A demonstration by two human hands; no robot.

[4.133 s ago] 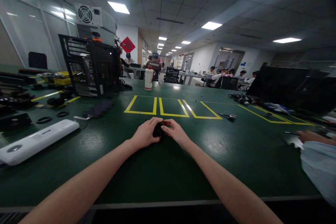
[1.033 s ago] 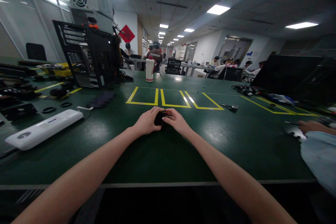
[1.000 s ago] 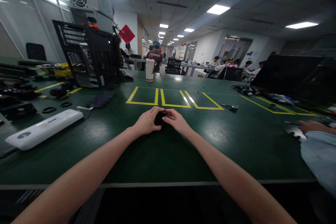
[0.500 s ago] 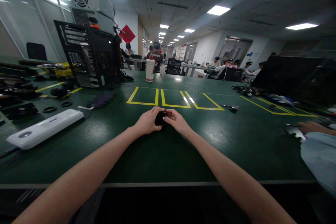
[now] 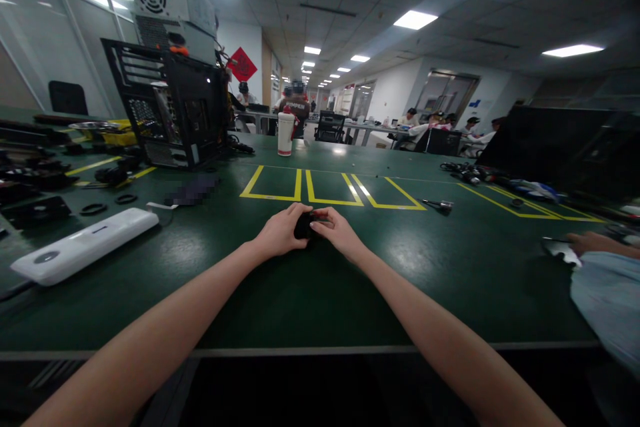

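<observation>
Left hand [image 5: 281, 233] cups a small black object [image 5: 303, 227]; right hand [image 5: 341, 233] pinches its edge, fine handling that calls for steadiness.

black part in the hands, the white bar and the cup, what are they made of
Black part: perhaps plastic, dark and dull, but the left hand and right hand hide much of it.
White bar: likely hard plastic, smooth with a soft sheen.
Cup: pale and smooth; plastic or coated metal, can't tell.

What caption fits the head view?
Left hand and right hand hold a black part at a green table, cup beyond.
</observation>
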